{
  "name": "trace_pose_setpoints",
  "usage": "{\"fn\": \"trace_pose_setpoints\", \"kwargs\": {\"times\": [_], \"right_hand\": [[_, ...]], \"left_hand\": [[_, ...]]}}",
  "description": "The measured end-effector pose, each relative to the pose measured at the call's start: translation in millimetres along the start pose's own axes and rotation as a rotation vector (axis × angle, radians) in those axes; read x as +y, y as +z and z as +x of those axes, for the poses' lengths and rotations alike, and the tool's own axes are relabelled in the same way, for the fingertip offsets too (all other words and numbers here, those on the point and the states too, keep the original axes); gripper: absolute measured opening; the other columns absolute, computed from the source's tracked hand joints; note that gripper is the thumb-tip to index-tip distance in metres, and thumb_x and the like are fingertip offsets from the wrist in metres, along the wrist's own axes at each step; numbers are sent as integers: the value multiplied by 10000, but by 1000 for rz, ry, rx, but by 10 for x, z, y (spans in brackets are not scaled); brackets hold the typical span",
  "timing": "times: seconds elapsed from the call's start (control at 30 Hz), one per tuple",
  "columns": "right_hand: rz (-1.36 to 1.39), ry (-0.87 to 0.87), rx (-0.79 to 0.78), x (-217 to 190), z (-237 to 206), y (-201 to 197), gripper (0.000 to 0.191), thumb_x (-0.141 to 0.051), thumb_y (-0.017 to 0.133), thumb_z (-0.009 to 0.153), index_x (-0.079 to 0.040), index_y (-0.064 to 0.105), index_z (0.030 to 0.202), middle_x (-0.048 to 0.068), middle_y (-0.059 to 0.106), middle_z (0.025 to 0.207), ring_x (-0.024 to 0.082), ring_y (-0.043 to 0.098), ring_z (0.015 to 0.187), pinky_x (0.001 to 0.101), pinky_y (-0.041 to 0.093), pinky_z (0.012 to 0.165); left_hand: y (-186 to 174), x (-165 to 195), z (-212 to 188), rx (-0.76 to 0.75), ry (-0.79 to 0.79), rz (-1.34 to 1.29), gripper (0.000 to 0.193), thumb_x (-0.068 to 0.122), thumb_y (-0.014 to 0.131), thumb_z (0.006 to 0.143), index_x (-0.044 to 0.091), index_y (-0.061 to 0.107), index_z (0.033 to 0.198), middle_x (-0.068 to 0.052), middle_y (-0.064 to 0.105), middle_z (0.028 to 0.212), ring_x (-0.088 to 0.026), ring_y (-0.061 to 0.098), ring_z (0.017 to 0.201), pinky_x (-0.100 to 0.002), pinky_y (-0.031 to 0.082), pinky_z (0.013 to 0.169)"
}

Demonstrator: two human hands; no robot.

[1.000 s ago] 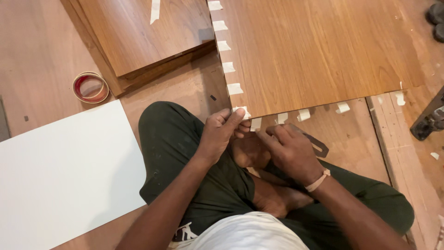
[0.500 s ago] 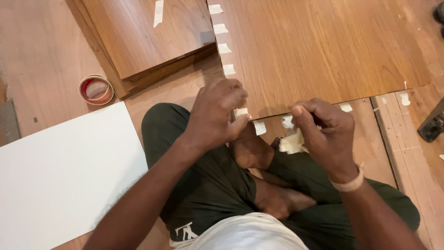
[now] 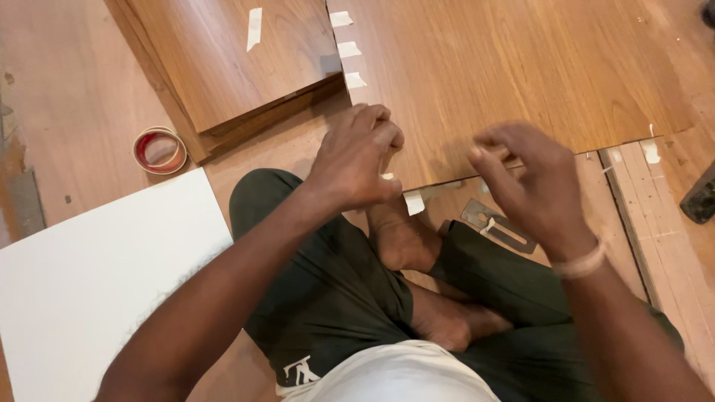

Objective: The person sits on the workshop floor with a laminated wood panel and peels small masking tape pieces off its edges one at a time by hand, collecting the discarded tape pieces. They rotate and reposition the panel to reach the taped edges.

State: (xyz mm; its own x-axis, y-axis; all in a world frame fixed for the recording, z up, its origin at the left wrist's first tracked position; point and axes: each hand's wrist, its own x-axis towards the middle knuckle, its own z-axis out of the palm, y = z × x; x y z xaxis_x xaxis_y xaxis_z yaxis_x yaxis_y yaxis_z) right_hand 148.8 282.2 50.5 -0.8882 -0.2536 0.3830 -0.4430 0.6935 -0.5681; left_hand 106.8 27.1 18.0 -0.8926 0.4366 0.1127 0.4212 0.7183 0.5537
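Change since earlier: both hands are seen shifted; the right hand (image 3: 525, 182) is now raised clear of the panel edge and blurred, while the left hand (image 3: 357, 164) stays pressed at that edge.
Head view, setting: a person is seen from above, seated cross-legged on a wooden floor (image 3: 67, 97) in dark green trousers.
Left hand: it is curled into a loose fist, knuckles up, resting on the near edge of the large wood veneer panel (image 3: 521, 67); a bit of pale tape seems to be pinched under the fingertips, though this cannot be told for sure.
Right hand: it is held above the panel edge, fingers bent and close together; whether anything is gripped cannot be told because of the blur.
Tape strips: small pale tape pieces (image 3: 414, 202) are stuck along the panel's near and left edges.
Metal tool: a flat grey metal piece (image 3: 497, 225) is laid on the floor just beside the right knee.
Tape roll: a red-rimmed tape roll (image 3: 159, 150) is lying on the floor to the left.
Other boards: a stack of smaller wood boards (image 3: 238, 59) is set beside the panel; a white board (image 3: 97, 283) is laid at lower left.
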Motion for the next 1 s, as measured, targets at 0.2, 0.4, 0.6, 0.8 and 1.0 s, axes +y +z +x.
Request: {"fn": "trace_pose_setpoints", "kwargs": {"times": [0.2,0.4,0.6,0.8,1.0], "right_hand": [[-178,-45,-23,574,566,358,525,-367,759,977,55,665,1275,245,583,1410,403,601,1228,473,496,998],[-242,-93,10,1032,877,596,594,-414,763,1001,75,620,1306,272,550,1444,445,535,1303,515,425,1101],[-304,-107,60,1136,980,654,620,-422,768,1018,86,613,1337,260,557,1445,441,536,1306,528,393,1108],[-333,-93,59,1110,958,664,614,-422,713,1036,91,593,1352,264,541,1458,430,496,1337,525,356,1128],[-342,-101,60,1103,946,687,583,-407,690,1059,87,590,1351,256,545,1450,418,498,1331,511,351,1135]], "left_hand": [[18,2,58,-66,-32,-33,630,242,860,568,75,609,1122,-233,396,1495,-486,257,1456,-528,320,1131],[65,18,84,-58,-19,-32,650,212,881,573,58,592,1134,-278,376,1496,-547,243,1444,-543,268,1182],[92,50,83,-92,-19,3,586,150,842,619,59,600,1145,-258,409,1476,-527,295,1423,-537,266,1203],[-92,72,-120,181,62,-57,230,128,749,831,67,715,1050,-208,626,1264,-400,581,1225,-481,477,1007],[-59,288,-321,144,65,215,220,261,773,765,58,705,817,-142,674,872,-342,663,881,-483,545,698]]}}
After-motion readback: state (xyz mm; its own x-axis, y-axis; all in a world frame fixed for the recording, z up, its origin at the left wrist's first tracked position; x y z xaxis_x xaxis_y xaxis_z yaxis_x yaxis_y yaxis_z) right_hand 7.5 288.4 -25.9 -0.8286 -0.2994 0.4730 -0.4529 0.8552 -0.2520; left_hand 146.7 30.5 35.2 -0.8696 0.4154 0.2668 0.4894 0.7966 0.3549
